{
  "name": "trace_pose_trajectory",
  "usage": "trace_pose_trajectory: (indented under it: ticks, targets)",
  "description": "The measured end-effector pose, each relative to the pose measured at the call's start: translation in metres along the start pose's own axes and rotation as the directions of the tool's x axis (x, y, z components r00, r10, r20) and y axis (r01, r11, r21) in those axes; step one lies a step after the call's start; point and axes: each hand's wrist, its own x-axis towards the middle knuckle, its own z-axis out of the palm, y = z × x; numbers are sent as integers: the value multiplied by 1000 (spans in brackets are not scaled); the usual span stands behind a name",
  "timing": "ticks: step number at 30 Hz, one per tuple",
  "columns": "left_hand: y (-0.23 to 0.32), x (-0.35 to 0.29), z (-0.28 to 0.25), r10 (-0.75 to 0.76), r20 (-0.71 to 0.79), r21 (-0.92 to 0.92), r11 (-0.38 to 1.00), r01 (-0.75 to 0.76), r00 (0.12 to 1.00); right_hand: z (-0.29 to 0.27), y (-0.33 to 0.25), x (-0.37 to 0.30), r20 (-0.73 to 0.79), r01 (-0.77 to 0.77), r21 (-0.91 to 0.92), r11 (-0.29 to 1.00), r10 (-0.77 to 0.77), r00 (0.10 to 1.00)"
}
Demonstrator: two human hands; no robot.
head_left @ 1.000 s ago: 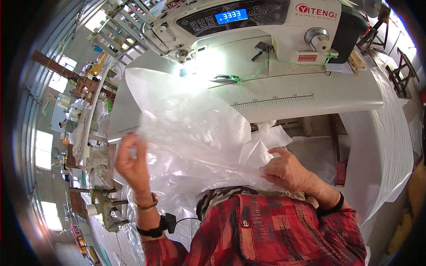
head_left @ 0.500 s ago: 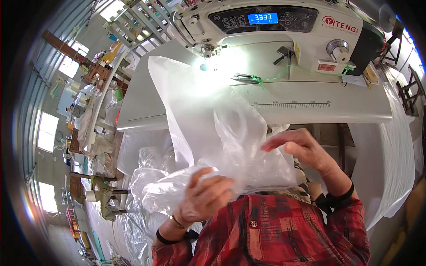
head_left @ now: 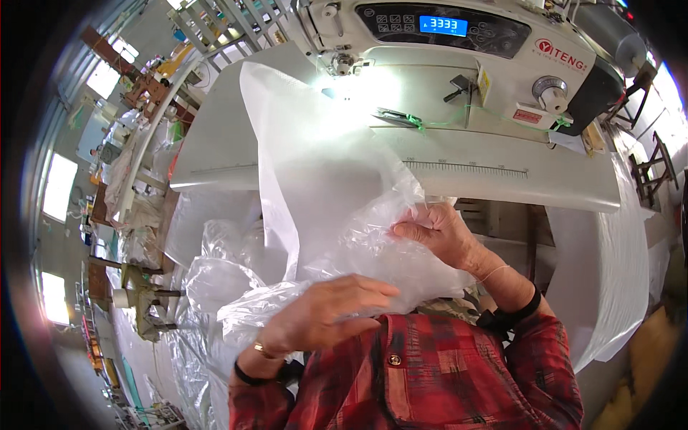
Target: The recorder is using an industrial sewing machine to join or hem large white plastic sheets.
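Note:
My right hand [head_left: 441,233] pinches the upper right edge of a thin clear plastic film [head_left: 380,236] between thumb and fingers. Lower and to the left, my left hand [head_left: 330,312] is stretched flat, fingers extended, over the near part of the crumpled film; it grips nothing that I can see. A whitish translucent sheet [head_left: 315,193] runs from my lap up over the table edge to the lit needle area of a white sewing machine [head_left: 437,54]. Glare hides the sheet's far end near the needle.
Thread snips [head_left: 398,117] tied with green thread lie on the sewing table [head_left: 573,175], right of the needle. A small black-headed tool [head_left: 459,89] stands behind them. Plastic film [head_left: 222,276] piles up at left; stacked white sheets [head_left: 602,279] hang at right.
My right hand has moved left and down and now grips the film's edge. My left hand has straightened its fingers and shifted slightly. The view has tilted a little.

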Motion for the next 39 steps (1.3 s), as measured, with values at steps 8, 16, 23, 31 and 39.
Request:
trace_pose_trajectory:
  ticks: [8, 16, 23, 31, 39]
  targets:
    - [-37, 29, -53, -38, -328, 316, 937, 148, 944, 4, -20, -8, 116, 204, -190, 960, -185, 976]
    - [-47, 55, -46, -131, -236, -22, 991, 130, 963, 3, -25, -8, 200, 259, -235, 937, -214, 956]
    - [-23, 37, -42, 179, -396, 402, 916, -6, 901, 2, -26, -1, 151, 108, 181, 978, -136, 979]
    - [4, 18, -31, 534, -378, 793, 608, -33, 757, -1, 4, 24, 13, -7, 98, 995, 5, 1000]
    - [17, 10, 19, 185, 203, -169, 974, -152, 962, -7, -20, 79, -8, -134, 371, 919, 148, 989]
